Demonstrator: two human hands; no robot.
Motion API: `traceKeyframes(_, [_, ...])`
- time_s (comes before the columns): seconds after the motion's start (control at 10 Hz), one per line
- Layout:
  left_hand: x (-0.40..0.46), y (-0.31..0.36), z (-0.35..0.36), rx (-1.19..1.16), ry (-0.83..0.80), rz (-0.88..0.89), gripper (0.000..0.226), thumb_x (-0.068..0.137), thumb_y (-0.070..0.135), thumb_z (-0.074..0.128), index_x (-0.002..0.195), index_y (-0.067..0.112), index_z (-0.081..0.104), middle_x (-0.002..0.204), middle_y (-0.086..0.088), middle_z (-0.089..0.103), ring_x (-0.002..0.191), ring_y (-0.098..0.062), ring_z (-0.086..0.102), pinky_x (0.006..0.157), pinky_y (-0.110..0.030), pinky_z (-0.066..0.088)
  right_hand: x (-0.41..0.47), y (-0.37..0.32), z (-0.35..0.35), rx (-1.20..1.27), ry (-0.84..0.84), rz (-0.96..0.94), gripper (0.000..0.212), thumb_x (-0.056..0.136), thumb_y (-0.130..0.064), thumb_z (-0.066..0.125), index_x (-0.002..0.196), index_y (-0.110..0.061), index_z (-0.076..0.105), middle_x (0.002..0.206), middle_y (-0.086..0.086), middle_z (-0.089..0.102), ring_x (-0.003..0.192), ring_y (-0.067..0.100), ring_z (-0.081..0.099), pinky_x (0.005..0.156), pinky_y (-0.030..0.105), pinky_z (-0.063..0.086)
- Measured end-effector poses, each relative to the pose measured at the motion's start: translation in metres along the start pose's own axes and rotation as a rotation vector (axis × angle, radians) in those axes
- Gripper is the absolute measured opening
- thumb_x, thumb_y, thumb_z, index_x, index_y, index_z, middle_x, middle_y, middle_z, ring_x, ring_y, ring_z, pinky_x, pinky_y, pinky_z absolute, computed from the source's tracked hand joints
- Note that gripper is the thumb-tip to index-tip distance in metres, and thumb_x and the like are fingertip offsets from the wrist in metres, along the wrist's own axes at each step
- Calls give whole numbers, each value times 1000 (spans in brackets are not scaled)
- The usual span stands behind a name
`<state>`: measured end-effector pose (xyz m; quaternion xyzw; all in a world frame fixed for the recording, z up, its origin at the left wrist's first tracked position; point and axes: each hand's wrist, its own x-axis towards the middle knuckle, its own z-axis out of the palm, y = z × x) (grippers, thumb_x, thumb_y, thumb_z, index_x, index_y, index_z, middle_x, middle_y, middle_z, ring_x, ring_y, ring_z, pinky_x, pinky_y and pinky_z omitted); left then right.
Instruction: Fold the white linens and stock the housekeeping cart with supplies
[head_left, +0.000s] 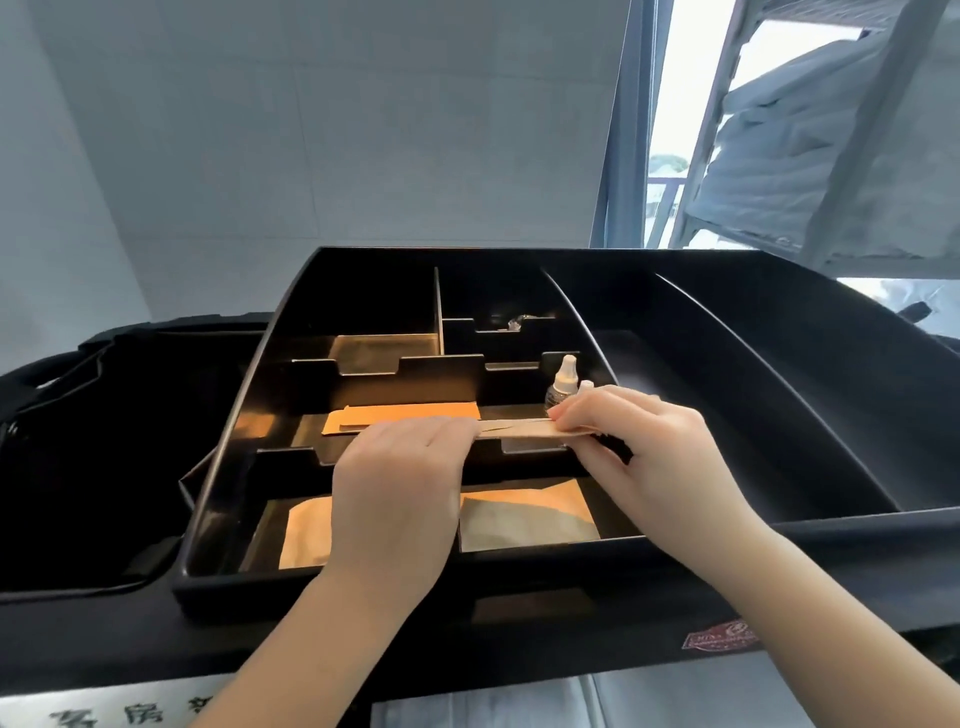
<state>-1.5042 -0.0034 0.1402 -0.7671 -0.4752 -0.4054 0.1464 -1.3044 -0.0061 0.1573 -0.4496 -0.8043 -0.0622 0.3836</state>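
Observation:
A black divided tray (831, 522) tops the housekeeping cart in front of me. Over its middle compartments both hands hold a thin stack of long tan paper packets (514, 427). My left hand (395, 499) grips the stack's left end with curled fingers. My right hand (639, 452) pinches its right end. More tan packets (405, 414) lie in the compartment behind my left hand. Flat tan envelopes (524, 517) lie in the nearest compartment. Two small white-capped bottles (563, 382) stand just beyond my right fingers.
A black bag (88, 467) hangs open at the cart's left end. Long empty channels (727, 395) run along the tray's right side. White linen (675, 701) shows below the cart top. A metal rack with bundled bedding (810, 156) stands at the upper right by a window.

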Motion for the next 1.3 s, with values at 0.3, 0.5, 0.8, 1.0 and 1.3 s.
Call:
traceKeyframes(0.3, [17, -2, 24, 304, -593, -48, 12, 93, 30, 53, 100, 33, 62, 72, 13, 51, 73, -9, 52, 67, -25, 43, 0, 24, 3, -277, -418, 22, 17, 94, -20, 58, 102, -31, 69, 97, -9, 70, 92, 12, 66, 80, 26, 55])
traceKeyframes(0.5, [57, 10, 37, 124, -1294, -547, 42, 97, 31, 53, 135, 18, 45, 119, -5, 46, 125, -22, 43, 109, -38, 30, 10, 27, 7, -254, -694, 153, 30, 96, -23, 56, 122, -36, 62, 124, -10, 62, 116, 11, 58, 105, 22, 41])
traceKeyframes(0.8, [55, 16, 19, 170, -1301, -228, 35, 97, 26, 52, 132, 25, 56, 136, 2, 51, 126, -20, 48, 111, -38, 34, 10, 30, 0, -149, -810, 195, 22, 92, -23, 61, 110, -32, 70, 114, -13, 66, 106, 4, 59, 92, 11, 42])
traceKeyframes(1.0, [27, 10, 3, 75, -898, -22, 37, 96, 44, 46, 132, 36, 54, 130, 12, 58, 120, -11, 53, 103, -28, 43, 3, 29, -2, -123, -745, 236, 29, 94, -27, 57, 122, -32, 63, 121, -12, 63, 110, 5, 58, 88, 8, 39])
traceKeyframes(1.3, [-1, 16, 7, -36, -364, -146, 67, 82, 65, 28, 128, 28, 59, 123, 8, 64, 112, -12, 61, 84, -18, 41, -27, 16, -9, -82, -306, 377, 50, 93, -45, 51, 140, -29, 46, 140, -11, 50, 126, 10, 47, 100, 20, 39])
